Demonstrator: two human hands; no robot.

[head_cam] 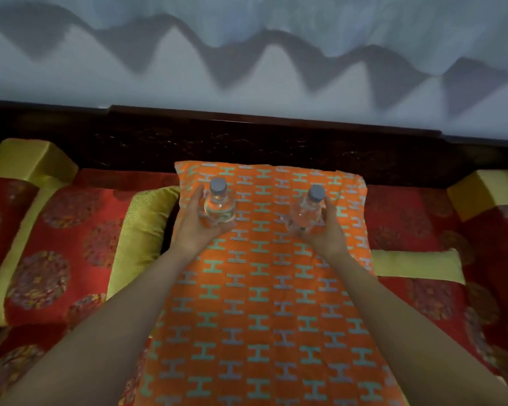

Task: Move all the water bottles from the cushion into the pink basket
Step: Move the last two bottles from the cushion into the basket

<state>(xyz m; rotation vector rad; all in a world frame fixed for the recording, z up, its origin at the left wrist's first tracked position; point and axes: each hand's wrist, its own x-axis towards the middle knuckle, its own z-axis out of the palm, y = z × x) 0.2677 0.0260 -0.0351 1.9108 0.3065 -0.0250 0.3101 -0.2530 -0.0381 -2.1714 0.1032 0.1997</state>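
Two clear water bottles with grey caps stand upright over the far half of an orange cushion patterned with teal H shapes. My left hand wraps the left bottle from its left side and below. My right hand wraps the right bottle from its right side. Whether the bottle bases still touch the cushion is hidden by my fingers. No pink basket is in view.
The cushion lies on a red patterned seat with gold-trimmed cushions on both sides. Yellow bolsters sit at the far left and far right. A dark carved wooden backrest runs behind, with a pale curtain above.
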